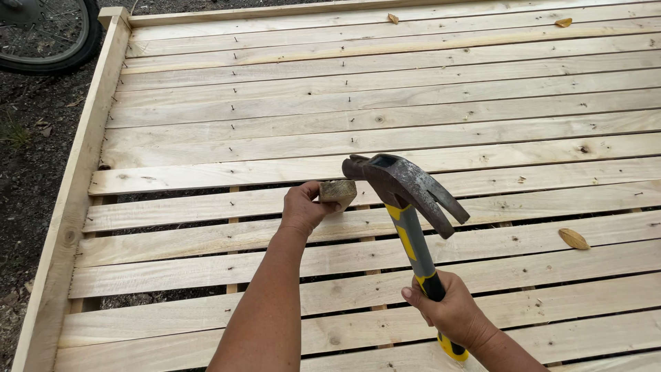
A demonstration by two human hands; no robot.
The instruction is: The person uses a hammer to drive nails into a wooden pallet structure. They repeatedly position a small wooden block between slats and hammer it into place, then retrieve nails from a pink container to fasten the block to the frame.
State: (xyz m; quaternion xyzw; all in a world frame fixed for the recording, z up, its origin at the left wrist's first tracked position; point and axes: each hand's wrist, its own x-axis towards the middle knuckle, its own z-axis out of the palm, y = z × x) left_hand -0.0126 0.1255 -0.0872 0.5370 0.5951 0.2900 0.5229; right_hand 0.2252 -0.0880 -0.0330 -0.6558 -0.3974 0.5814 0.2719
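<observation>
Head view: my left hand (301,207) pinches a small wood block (338,192) against a slat of the wooden slatted platform (358,124), the block just right of my fingers. My right hand (451,311) is closed round the yellow-and-black handle of a claw hammer (406,189), whose dark steel head hangs just right of the block, nearly touching it. A dry leaf (573,238) lies well right of the block; a tyre (48,34) sits far up-left. The block looks stubby, pale and rough-cut.
</observation>
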